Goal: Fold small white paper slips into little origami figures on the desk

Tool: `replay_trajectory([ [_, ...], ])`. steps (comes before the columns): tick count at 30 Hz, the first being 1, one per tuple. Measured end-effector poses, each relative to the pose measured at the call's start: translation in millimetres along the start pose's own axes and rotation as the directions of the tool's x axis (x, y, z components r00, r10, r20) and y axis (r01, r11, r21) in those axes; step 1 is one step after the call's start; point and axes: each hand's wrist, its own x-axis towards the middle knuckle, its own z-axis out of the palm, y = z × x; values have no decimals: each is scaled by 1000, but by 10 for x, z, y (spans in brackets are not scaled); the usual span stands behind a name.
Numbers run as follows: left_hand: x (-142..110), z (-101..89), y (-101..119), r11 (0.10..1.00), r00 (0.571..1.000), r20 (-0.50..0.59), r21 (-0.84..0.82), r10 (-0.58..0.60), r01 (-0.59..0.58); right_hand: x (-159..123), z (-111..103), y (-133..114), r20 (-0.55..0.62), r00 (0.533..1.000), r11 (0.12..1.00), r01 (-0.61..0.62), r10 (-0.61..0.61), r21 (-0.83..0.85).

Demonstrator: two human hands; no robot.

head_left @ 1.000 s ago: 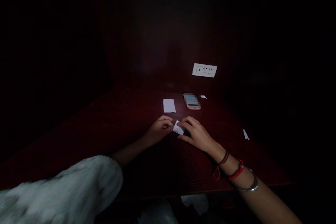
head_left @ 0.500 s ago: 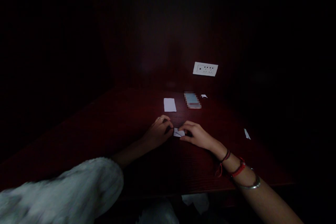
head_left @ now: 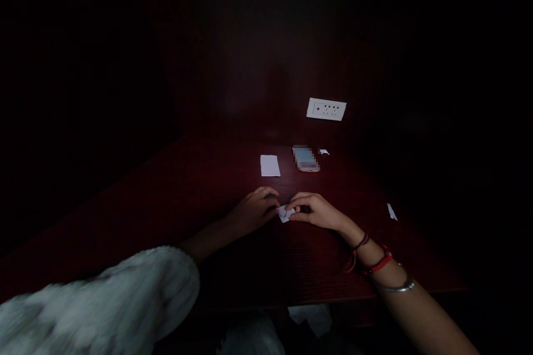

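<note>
A small piece of folded white paper (head_left: 285,214) lies on the dark red table, between my two hands. It shows crease lines, and one corner points toward me. My left hand (head_left: 257,209), with a ring on one finger, grips the paper's left edge with thumb and fingertips. From the right, my right hand (head_left: 317,210) pinches the paper's other edge, its fingers bent over the top. The fingertips cover part of both edges.
Beyond my hands lie a white paper sheet (head_left: 270,166) and a pixelated phone (head_left: 306,158). Paper scraps lie behind the phone (head_left: 324,152) and at the right (head_left: 392,211). A white socket panel (head_left: 326,109) is on the back wall. The table's front edge (head_left: 266,308) is near me.
The folded paper has turned so that a corner points toward me. My left hand has moved slightly right onto its edge, and my right hand has shifted a little right.
</note>
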Motion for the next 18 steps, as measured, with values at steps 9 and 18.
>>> replay_trajectory([
  [9, -7, 17, 4, 1000, 1000, 5, -19, 3, -2, 5, -5, -72, -39, 999, 998, -12, 9, -69],
  [18, 18, -5, -13, 994, 985, -135, 9, -107, 109, 4, -27, -54, -175, 983, 995, -76, 63, -71],
])
